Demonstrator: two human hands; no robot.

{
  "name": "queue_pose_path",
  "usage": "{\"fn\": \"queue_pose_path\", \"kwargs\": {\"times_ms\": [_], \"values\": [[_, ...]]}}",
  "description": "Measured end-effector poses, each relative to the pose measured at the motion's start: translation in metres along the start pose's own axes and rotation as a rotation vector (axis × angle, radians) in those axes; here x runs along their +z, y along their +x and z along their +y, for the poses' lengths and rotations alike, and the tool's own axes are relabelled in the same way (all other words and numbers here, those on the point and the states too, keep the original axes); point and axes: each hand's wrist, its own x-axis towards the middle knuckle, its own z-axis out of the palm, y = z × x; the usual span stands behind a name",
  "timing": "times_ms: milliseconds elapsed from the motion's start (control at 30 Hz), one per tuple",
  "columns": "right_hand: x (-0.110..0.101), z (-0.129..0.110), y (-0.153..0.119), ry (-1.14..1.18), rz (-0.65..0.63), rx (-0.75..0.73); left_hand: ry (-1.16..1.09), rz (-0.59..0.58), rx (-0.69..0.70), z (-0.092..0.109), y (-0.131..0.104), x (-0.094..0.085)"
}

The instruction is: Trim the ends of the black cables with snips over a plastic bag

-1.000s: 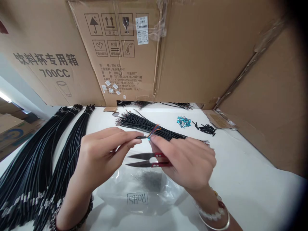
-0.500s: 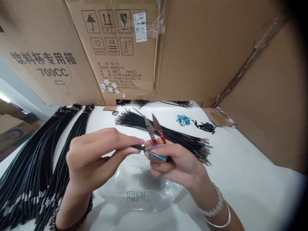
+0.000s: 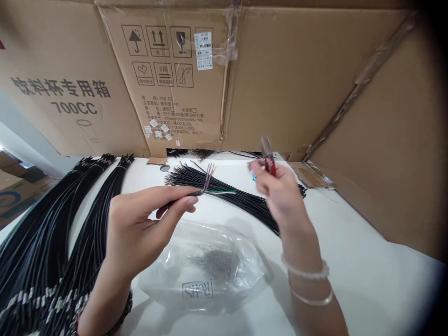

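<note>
Pinched between the thumb and fingers of my left hand (image 3: 154,224) is a black cable (image 3: 198,192). From its end fan out thin coloured wires (image 3: 209,177), with a green and white one pointing right. My right hand (image 3: 285,191), blurred by motion, is closed round red-handled thread snips (image 3: 269,156), their blades pointing up. A scrap of blue foil (image 3: 254,177) shows at its fingertips. Beyond both hands lies a bundle of black cables (image 3: 231,191) with bared ends. Below them a clear plastic bag (image 3: 206,266) marked RoHS holds a dark, fine mass I cannot make out.
More bundles of long black cables (image 3: 45,233) lie along the left side. Cardboard walls (image 3: 297,79) stand behind and to the right of the white table (image 3: 357,270). Through a gap at the back wall's base, further cables (image 3: 203,153) show.
My right hand has moved away from the cable end, up and right, with the snips and a bit of blue foil. The coloured wires now stand spread; my left hand has stayed nearly in place.
</note>
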Motion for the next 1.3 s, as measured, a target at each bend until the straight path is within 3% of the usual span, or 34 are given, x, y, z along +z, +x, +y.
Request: {"fn": "queue_pose_path", "kwargs": {"times_ms": [67,100,200,267,400,533,633,733,833,900,1000,1067,1200,1300], "values": [[-0.031,0.017,0.042,-0.440,0.327,-0.095,0.015,-0.017,0.010,-0.001,0.001,-0.001],[-0.046,0.027,0.061,-0.708,0.425,-0.067,0.023,-0.017,0.000,-0.002,0.002,-0.001],[-0.080,0.060,0.102,-0.922,0.401,0.078,0.016,0.010,-0.039,-0.003,0.002,-0.002],[-0.089,0.081,0.113,-1.010,0.347,0.177,0.005,0.011,-0.036,-0.004,0.003,-0.002],[-0.090,0.108,0.113,-1.123,0.263,0.290,0.016,-0.025,-0.029,-0.003,0.005,-0.001],[-0.081,0.101,0.108,-1.123,0.261,0.214,0.020,-0.039,-0.026,-0.001,0.006,-0.002],[-0.061,0.075,0.089,-1.048,0.265,0.036,0.008,-0.047,-0.036,-0.002,0.005,-0.001],[-0.031,0.034,0.048,-0.922,0.198,-0.208,0.018,-0.083,-0.038,-0.002,0.004,0.000],[-0.003,-0.009,0.000,-0.623,-0.129,-0.839,0.058,-0.131,-0.093,0.001,0.004,0.000],[0.009,-0.030,-0.022,-0.761,-0.236,-1.059,0.082,-0.145,-0.127,0.003,0.005,0.000],[0.020,-0.041,-0.035,-1.104,-0.160,-1.261,0.098,-0.162,-0.104,0.005,0.005,-0.001],[0.022,-0.040,-0.034,-1.213,-0.075,-1.380,0.094,-0.179,-0.089,0.005,0.005,0.000],[0.024,-0.036,-0.031,-1.226,0.051,-1.554,0.058,-0.197,-0.092,0.008,0.004,-0.001],[0.027,-0.035,-0.032,-1.190,0.074,-1.682,0.070,-0.165,-0.116,0.011,0.002,-0.003]]}}
